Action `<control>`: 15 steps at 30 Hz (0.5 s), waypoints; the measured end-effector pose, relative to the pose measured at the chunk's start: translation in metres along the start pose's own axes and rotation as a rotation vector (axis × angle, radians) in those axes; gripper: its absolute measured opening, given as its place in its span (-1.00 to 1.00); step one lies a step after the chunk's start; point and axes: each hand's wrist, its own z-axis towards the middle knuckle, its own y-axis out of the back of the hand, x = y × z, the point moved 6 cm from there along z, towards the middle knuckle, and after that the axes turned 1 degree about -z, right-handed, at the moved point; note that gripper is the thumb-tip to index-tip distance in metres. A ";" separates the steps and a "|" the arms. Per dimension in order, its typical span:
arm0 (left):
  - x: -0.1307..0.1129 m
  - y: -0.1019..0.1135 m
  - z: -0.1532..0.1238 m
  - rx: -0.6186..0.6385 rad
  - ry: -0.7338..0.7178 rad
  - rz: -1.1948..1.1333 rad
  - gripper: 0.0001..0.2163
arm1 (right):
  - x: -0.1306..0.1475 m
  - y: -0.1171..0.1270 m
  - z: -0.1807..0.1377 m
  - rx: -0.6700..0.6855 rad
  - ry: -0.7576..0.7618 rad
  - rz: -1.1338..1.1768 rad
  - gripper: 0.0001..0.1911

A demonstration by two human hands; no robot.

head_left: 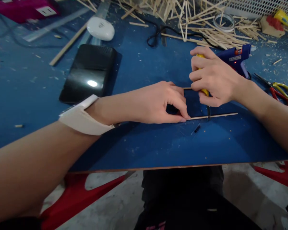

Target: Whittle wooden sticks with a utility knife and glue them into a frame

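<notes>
My left hand pinches the left end of a thin wooden stick and presses it flat on the blue table. My right hand is closed round a yellow-handled knife, held upright. Its dark blade meets the stick near the middle. A second thin stick shows between my two hands. A white watch band circles my left wrist.
A blue glue gun lies just behind my right hand, and yellow-and-red scissors to its right. Heaped sticks and a tape roll fill the far edge. A black phone and a white case lie left.
</notes>
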 end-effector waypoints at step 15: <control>0.000 0.000 -0.001 -0.007 0.003 -0.015 -0.75 | -0.008 -0.008 0.002 0.038 -0.079 0.081 -0.70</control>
